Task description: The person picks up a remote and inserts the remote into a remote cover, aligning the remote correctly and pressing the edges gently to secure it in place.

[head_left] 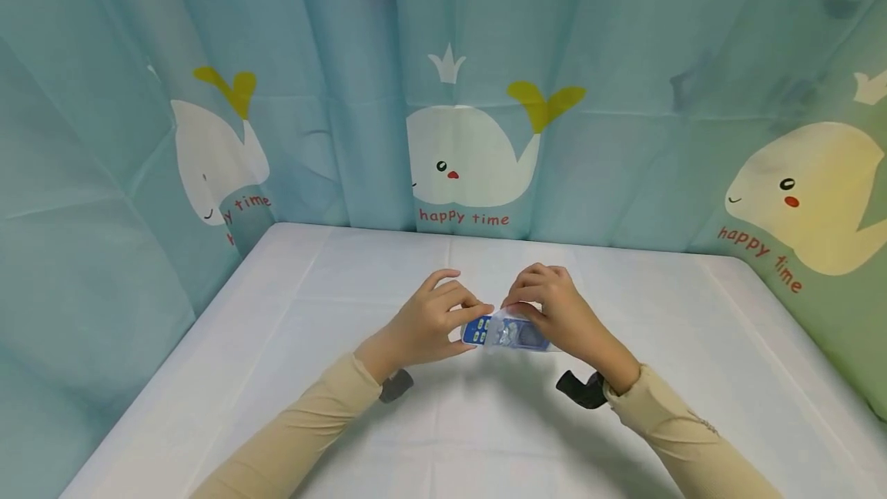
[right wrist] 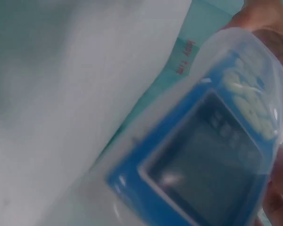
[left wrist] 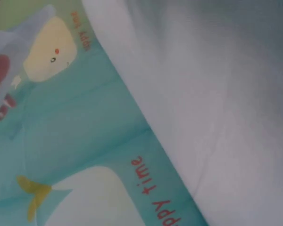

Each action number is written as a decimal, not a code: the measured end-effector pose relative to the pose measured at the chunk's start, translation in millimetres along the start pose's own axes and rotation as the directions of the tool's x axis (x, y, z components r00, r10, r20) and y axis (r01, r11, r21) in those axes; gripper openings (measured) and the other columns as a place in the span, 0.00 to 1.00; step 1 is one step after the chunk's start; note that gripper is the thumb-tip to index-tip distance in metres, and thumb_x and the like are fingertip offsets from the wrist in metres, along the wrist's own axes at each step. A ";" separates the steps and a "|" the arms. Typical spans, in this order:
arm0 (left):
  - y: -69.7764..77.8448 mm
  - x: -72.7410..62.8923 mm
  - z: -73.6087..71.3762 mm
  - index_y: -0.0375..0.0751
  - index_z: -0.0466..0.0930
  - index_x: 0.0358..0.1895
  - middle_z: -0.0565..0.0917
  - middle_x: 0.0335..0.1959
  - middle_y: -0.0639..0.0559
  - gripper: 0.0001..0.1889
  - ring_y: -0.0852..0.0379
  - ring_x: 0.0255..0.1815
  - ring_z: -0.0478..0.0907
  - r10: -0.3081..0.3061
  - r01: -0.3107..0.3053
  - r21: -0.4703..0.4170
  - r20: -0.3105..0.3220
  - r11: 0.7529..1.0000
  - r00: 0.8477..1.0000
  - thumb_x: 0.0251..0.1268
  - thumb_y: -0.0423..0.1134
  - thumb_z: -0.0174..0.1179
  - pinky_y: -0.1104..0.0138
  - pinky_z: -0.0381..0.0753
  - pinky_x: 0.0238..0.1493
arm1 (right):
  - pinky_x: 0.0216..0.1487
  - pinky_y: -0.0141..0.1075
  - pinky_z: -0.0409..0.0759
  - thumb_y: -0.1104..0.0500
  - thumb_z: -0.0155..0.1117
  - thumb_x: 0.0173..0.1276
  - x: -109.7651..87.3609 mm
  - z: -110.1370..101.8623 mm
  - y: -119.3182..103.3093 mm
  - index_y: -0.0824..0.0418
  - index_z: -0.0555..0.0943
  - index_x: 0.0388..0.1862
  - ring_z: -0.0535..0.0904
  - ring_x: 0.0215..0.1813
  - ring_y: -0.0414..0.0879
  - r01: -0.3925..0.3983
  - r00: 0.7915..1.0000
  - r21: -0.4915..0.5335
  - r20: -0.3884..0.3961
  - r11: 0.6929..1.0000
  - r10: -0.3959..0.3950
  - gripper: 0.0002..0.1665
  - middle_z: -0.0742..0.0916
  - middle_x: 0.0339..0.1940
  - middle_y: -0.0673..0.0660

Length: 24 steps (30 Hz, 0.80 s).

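A blue remote control (head_left: 476, 330) with pale buttons is held above the white table, partly inside a clear plastic sleeve (head_left: 504, 334). My left hand (head_left: 431, 320) pinches the bare left end of the remote between thumb and fingers. At the other end, my right hand (head_left: 552, 308) grips the sleeve along its upper edge with curled fingers. Close up in the right wrist view, the remote (right wrist: 205, 162) shows a dark screen and light buttons through the cloudy film. Neither the left hand nor the remote appears in the left wrist view.
The table (head_left: 333, 314) is covered in white cloth with fold creases. Behind it and at both sides hangs a blue-green curtain (head_left: 360, 98) printed with whales. Black wrist mounts (head_left: 582, 390) stick out beneath both forearms.
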<state>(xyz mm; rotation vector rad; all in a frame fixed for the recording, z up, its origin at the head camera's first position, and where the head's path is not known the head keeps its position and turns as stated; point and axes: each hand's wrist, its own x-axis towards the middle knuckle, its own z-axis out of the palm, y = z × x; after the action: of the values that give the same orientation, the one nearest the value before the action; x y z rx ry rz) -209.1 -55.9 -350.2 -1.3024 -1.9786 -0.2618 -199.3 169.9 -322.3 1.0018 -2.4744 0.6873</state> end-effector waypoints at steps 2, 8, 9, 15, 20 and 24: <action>0.3 -0.4 1.9 0.48 0.85 0.43 0.80 0.31 0.58 0.28 0.63 0.36 0.78 -0.019 0.019 -0.030 0.007 0.999 1.000 0.30 0.51 0.79 0.57 0.73 0.60 | 0.50 0.51 0.69 0.69 0.69 0.53 0.5 1.9 -1.2 0.57 0.86 0.26 0.77 0.42 0.46 -0.009 1.000 0.001 -0.002 1.000 0.009 0.07 0.85 0.28 0.48; 3.6 -0.5 4.4 0.47 0.85 0.42 0.82 0.31 0.57 0.30 0.62 0.34 0.79 -0.157 0.157 0.006 -0.050 0.988 0.986 0.28 0.55 0.78 0.54 0.72 0.60 | 0.51 0.52 0.68 0.69 0.70 0.53 1.0 8.7 -3.2 0.59 0.86 0.31 0.76 0.45 0.51 -0.027 0.985 -0.044 -0.170 0.999 0.019 0.08 0.85 0.32 0.53; 4.4 0.0 4.9 0.47 0.85 0.42 0.82 0.30 0.57 0.30 0.62 0.34 0.79 -0.189 0.191 0.013 -0.070 0.982 0.979 0.28 0.56 0.78 0.53 0.72 0.60 | 0.51 0.53 0.68 0.68 0.71 0.52 0.6 9.7 -3.9 0.59 0.85 0.32 0.76 0.46 0.52 -0.020 0.974 -0.065 -0.224 0.998 0.005 0.08 0.85 0.33 0.54; 8.6 3.9 5.0 0.44 0.85 0.42 0.84 0.29 0.54 0.31 0.60 0.33 0.80 -0.382 0.388 0.000 -0.180 0.922 0.907 0.29 0.56 0.78 0.51 0.71 0.59 | 0.49 0.56 0.66 0.53 0.74 0.51 -9.9 17.8 -9.4 0.61 0.80 0.26 0.74 0.41 0.56 0.116 0.903 -0.266 -0.373 0.957 -0.213 0.14 0.82 0.28 0.56; 11.0 5.4 4.5 0.43 0.85 0.42 0.83 0.27 0.53 0.31 0.60 0.29 0.77 -0.507 0.505 -0.064 -0.204 0.861 0.838 0.28 0.54 0.79 0.49 0.70 0.59 | 0.46 0.59 0.71 0.48 0.61 0.64 -18.0 28.2 -9.8 0.63 0.80 0.28 0.76 0.38 0.56 0.178 0.886 -0.476 -0.303 0.861 -0.350 0.18 0.83 0.27 0.58; 14.8 6.6 5.9 0.42 0.85 0.41 0.82 0.25 0.53 0.30 0.60 0.27 0.75 -0.549 0.539 -0.107 -0.201 0.835 0.811 0.29 0.55 0.78 0.49 0.69 0.59 | 0.47 0.59 0.72 0.53 0.49 0.73 -18.1 32.8 -8.6 0.64 0.82 0.30 0.77 0.37 0.56 0.147 0.871 -0.546 -0.323 0.825 -0.369 0.20 0.85 0.28 0.59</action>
<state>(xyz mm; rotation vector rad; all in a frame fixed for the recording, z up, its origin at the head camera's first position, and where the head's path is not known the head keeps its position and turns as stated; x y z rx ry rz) -200.6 -41.2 -353.2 -0.6557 -2.1138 -0.7021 -186.2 155.6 -355.5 0.8546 -1.9274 0.1128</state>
